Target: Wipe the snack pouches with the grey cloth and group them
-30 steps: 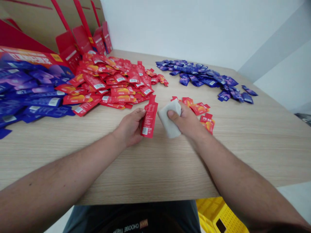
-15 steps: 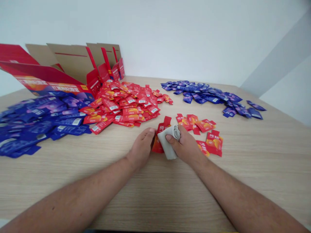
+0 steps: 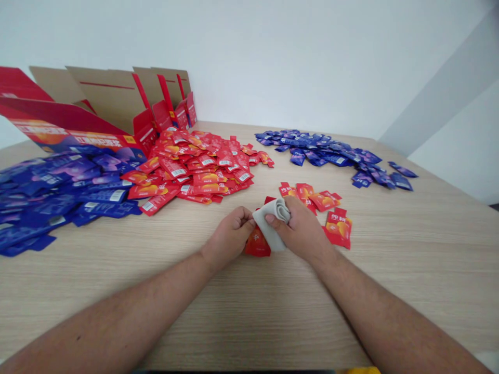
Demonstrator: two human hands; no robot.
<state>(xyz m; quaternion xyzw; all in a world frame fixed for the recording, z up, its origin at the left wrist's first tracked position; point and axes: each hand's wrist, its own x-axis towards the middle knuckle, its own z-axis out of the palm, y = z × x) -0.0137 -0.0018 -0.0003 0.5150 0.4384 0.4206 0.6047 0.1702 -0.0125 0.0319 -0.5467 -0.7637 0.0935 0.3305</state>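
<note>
My left hand (image 3: 230, 236) is closed on a red sachet (image 3: 257, 244) at the middle of the wooden table (image 3: 249, 311). My right hand (image 3: 300, 231) grips a folded white cloth (image 3: 268, 221) and presses it against that sachet. Just right of my hands lie several loose red sachets (image 3: 327, 210). A large heap of red sachets (image 3: 195, 166) spreads behind my left hand.
Blue sachets lie in a heap at the left (image 3: 58, 187) and another at the back right (image 3: 335, 153). Open red cardboard boxes (image 3: 97, 111) stand at the back left against the white wall.
The sachet has gone from upright in my left hand to low near the table, with the cloth now over it. The camera has tilted up, showing more wall and boxes.
</note>
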